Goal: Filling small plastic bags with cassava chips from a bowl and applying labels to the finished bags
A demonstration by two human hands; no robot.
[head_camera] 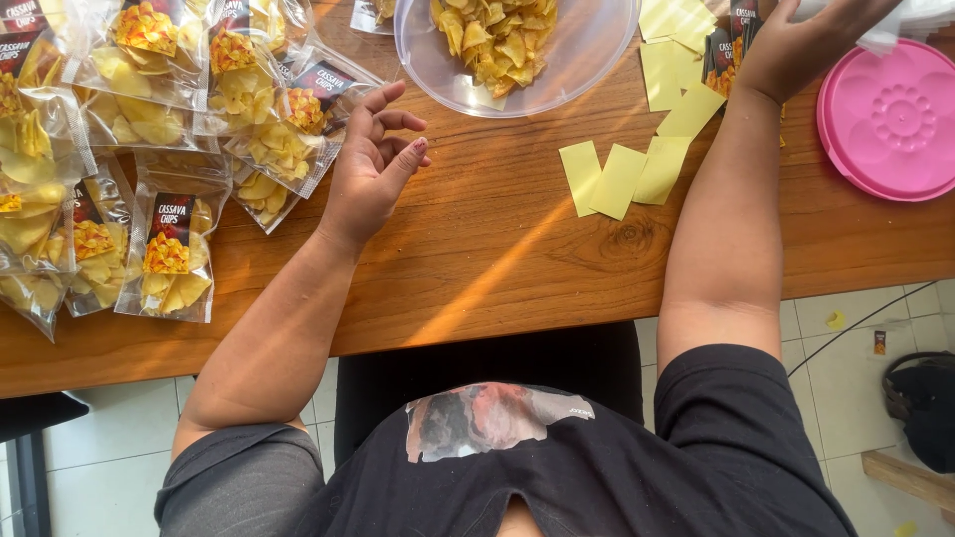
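Note:
My left hand (370,164) rests on the wooden table (477,249), fingers loosely curled and apart, holding nothing, right beside a pile of clear bags of yellow chips (169,259). My right hand (801,45) reaches to the far right, onto clear plastic bags (920,15) at the top edge; whether it grips them is hidden. A clear bowl of loose yellow chips (502,45) stands between the hands. Yellow paper labels (622,179) lie on the table near my right forearm.
A pink round lid (890,119) lies at the right end of the table. More filled chip bags (149,60) cover the left end. Small printed cards (724,50) sit by my right wrist. A dark bag (920,403) is on the tiled floor.

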